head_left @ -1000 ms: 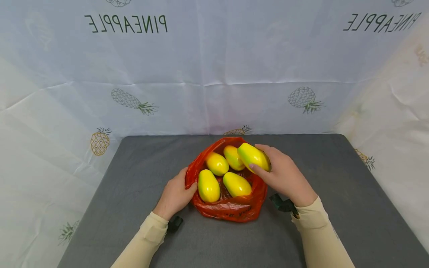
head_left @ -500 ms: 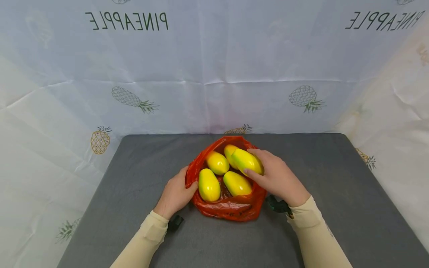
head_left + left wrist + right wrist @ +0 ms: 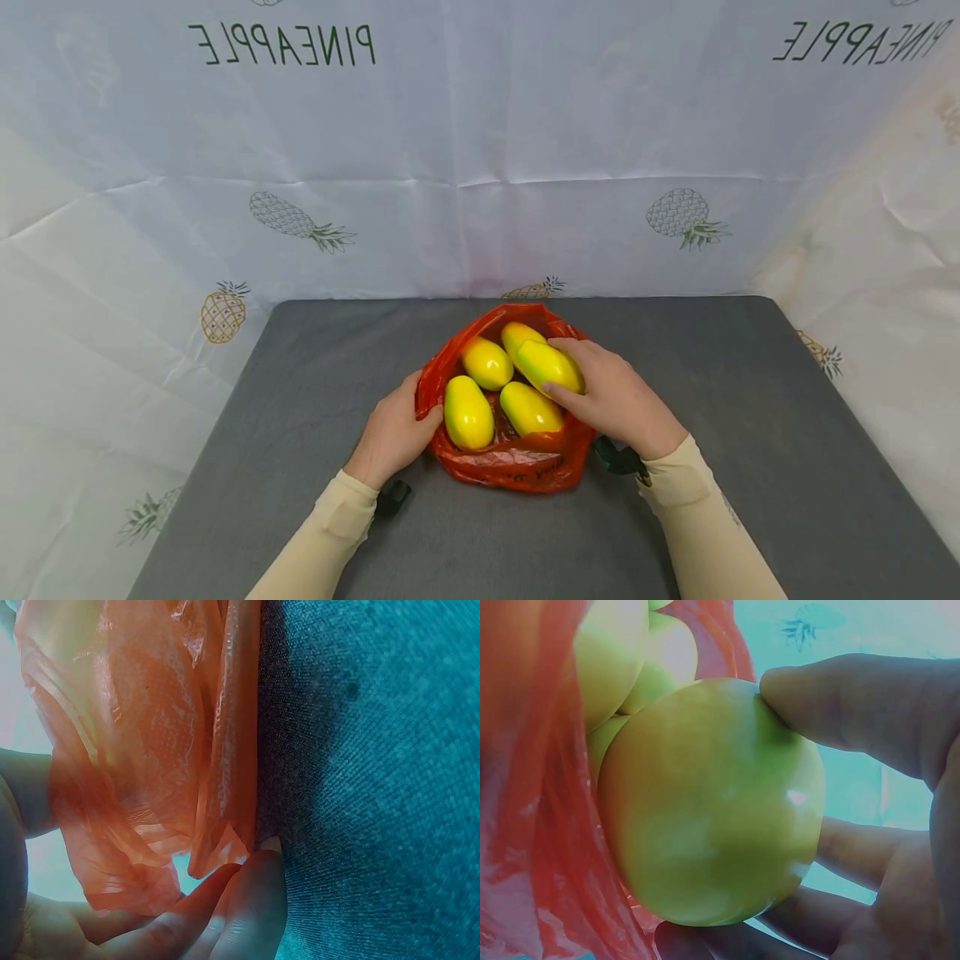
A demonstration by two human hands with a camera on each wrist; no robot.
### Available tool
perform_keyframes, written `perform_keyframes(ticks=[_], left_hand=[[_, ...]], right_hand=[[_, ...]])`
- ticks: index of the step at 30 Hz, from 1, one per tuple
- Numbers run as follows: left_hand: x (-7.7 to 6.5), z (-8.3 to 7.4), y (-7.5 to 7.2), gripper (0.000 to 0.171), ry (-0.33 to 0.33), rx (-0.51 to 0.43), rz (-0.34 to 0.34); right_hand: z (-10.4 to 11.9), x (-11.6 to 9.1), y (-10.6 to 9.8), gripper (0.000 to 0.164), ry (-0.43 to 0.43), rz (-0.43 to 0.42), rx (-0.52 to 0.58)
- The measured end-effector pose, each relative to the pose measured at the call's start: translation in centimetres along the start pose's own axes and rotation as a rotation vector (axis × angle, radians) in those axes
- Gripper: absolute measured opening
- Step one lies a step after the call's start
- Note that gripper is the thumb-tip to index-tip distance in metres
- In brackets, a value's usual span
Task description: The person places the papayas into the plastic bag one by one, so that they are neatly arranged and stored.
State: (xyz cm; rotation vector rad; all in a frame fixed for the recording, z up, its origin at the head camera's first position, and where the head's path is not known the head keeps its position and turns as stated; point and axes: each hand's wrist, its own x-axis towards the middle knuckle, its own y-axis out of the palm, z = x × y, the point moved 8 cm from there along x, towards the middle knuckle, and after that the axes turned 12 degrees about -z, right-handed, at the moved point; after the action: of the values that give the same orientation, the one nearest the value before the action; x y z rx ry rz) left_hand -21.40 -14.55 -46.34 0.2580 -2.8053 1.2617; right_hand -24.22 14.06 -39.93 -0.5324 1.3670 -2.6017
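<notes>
A red plastic bag (image 3: 517, 477) stands with its mouth spread, holding several glossy yellow mangoes, among them one at the left (image 3: 468, 414). My left hand (image 3: 393, 435) grips the bag's left rim; in the left wrist view its fingers (image 3: 251, 907) lie by the bag's thin plastic (image 3: 150, 735). With thumb and fingers around it, my right hand (image 3: 618, 393) holds a greenish-yellow mango (image 3: 551, 365) at the bag's right side. That mango overlaps the back one (image 3: 517, 335) in the head view. In the right wrist view the held mango (image 3: 712, 802) is beside the red plastic.
The bag rests near the back of a dark grey table (image 3: 480, 542). Behind it hangs a white cloth (image 3: 480, 242) printed with pineapples. A dark wrist device (image 3: 392, 498) sits under the left wrist, another (image 3: 618, 457) by the right.
My right hand has moved left and slightly down with the mango, bringing it lower into the bag's mouth. My left hand has kept its place on the rim.
</notes>
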Motion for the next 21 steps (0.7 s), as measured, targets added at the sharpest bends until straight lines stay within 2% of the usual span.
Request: perform_keyframes(ticks=[21], left_hand=[[0.07,-0.01,-0.02,0.065,-0.008,-0.01,0.008]], right_hand=[[0.2,0.08,0.19,0.063,-0.01,0.042,-0.008]])
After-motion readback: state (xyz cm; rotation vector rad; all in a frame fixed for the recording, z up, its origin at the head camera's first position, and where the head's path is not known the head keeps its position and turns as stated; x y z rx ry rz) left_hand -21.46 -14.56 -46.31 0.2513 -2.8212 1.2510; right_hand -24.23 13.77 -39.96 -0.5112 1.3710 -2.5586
